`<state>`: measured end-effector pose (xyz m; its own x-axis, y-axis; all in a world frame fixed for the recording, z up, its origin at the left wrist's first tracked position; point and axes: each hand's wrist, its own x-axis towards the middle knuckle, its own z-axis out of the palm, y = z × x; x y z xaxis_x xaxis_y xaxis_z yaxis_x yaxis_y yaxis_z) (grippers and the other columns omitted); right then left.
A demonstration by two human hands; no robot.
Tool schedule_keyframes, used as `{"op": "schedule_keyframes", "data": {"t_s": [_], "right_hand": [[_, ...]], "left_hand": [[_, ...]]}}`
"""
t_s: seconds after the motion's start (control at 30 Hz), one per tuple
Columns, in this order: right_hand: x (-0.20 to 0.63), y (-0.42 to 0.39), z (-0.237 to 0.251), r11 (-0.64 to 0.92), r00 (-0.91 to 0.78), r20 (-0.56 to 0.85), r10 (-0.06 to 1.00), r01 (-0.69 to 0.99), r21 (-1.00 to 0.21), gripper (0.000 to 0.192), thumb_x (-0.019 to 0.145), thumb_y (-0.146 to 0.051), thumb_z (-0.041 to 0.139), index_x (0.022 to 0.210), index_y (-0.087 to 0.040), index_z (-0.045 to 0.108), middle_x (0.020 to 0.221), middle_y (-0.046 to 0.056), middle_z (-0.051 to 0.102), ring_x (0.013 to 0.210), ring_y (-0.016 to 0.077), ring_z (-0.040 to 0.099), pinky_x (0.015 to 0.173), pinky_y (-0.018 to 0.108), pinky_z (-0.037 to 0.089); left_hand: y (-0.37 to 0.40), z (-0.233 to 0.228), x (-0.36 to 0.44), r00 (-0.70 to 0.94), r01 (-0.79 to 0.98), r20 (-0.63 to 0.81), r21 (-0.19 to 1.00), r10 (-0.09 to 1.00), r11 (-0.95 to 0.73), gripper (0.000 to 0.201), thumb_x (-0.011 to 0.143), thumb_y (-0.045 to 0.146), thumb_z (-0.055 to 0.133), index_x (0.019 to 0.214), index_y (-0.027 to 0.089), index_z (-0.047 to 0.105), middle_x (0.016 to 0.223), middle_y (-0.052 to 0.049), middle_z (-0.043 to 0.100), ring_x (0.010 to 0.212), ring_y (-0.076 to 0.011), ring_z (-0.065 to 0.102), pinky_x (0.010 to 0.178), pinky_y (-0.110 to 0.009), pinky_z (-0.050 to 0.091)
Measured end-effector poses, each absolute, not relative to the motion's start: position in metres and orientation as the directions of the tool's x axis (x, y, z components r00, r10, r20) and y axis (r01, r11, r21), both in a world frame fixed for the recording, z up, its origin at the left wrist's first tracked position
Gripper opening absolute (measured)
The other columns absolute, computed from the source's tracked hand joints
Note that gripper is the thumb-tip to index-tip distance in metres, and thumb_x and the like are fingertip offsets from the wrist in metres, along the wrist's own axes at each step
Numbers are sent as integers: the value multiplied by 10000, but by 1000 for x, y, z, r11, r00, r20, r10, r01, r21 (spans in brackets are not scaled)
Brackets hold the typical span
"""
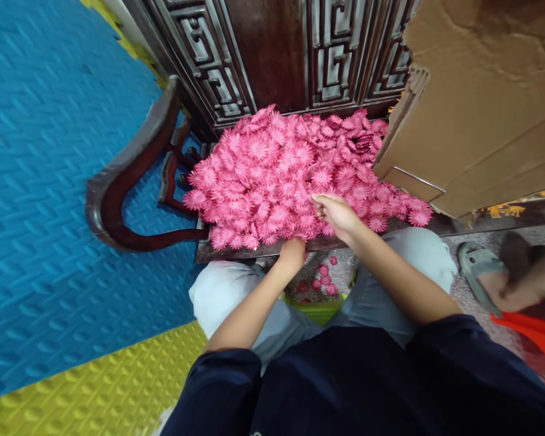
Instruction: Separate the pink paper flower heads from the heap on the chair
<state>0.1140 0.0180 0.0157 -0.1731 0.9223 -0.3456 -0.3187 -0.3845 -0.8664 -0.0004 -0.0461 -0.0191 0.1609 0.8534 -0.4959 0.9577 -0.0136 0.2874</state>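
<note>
Flowers [258,148], pink, lie heaped across the centre of the frame. Just right of centre, my right hand [338,215] has thumb and forefinger together over them, contents unclear. At lower centre, my left hand [294,251] curls by the bench edge [249,252]; I cannot tell its fingers' state.

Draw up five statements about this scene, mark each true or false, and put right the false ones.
1. Pink flowers lie heaped on a dark wooden seat. True.
2. The cardboard is left of the heap. False: it is on the right.
3. The right hand reaches over the heap. True.
4. The left hand is at the seat's back. False: it is by the near edge.
5. The patterned mat includes blue. True.
</note>
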Motion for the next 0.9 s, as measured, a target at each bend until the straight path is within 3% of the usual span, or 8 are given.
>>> {"op": "schedule_keyframes", "data": {"t_s": [0.13,0.37,0.47,0.53,0.6,0.67,0.73,0.9], "right_hand": [[114,18,17,-391,-164,-356,920,-315,-865,145,629,-280,652,615,-172,557,516,-69,467,486,58,379,496,237,238],[115,15,19,-400,-196,-353,915,-321,-858,146,627,-279,652,625,-163,563,522,-65,475,486,60,387,503,242,247],[116,16,18,-396,-185,-353,917,-330,-857,164,616,-285,670,609,-170,553,519,-62,481,485,61,383,495,239,244],[115,17,16,-392,-176,-352,919,-318,-863,172,612,-291,679,604,-175,553,513,-65,470,478,58,371,489,237,238],[113,16,14,-395,-171,-359,918,-295,-870,174,611,-299,680,604,-178,554,514,-67,460,475,56,362,488,235,239],[111,14,12,-411,-176,-375,910,-269,-871,183,606,-307,679,598,-181,547,521,-67,457,483,57,364,497,235,249],[108,11,10,-416,-187,-378,907,-252,-874,209,598,-321,681,577,-183,526,524,-66,452,495,61,369,507,236,261],[106,7,9,-405,-194,-366,910,-223,-887,255,573,-365,691,560,-185,511,516,-65,442,500,65,371,507,238,265]], "left_hand": [[-41,-34,-5,131,956,-474,293,871,16,211,733,41,479,855,83,645,909,-187,664,898,-242,630,773,-309,448],[-35,-9,-42,228,843,-394,537,890,22,49,706,110,555,725,151,576,692,-24,639,686,-134,608,636,-224,444],[-29,10,-72,182,579,-219,812,959,75,88,704,193,611,683,153,536,683,-6,616,657,-114,587,640,-230,454],[-23,19,-93,-68,473,-14,880,998,44,163,661,226,669,659,157,521,646,9,588,619,-107,555,627,-243,447],[-17,22,-109,-363,488,178,873,915,24,169,686,246,658,681,161,512,657,12,555,602,-95,502,627,-256,426],[-12,20,-115,-506,565,311,824,804,37,145,722,243,629,713,162,509,698,3,537,611,-95,468,651,-274,412],[-8,14,-112,-515,636,380,770,769,46,129,715,214,634,717,162,516,726,-7,543,635,-107,480,686,-289,414],[-3,-2,-89,-408,715,350,697,843,57,202,683,175,651,867,169,567,810,-37,624,750,-171,579,742,-317,437]]}}
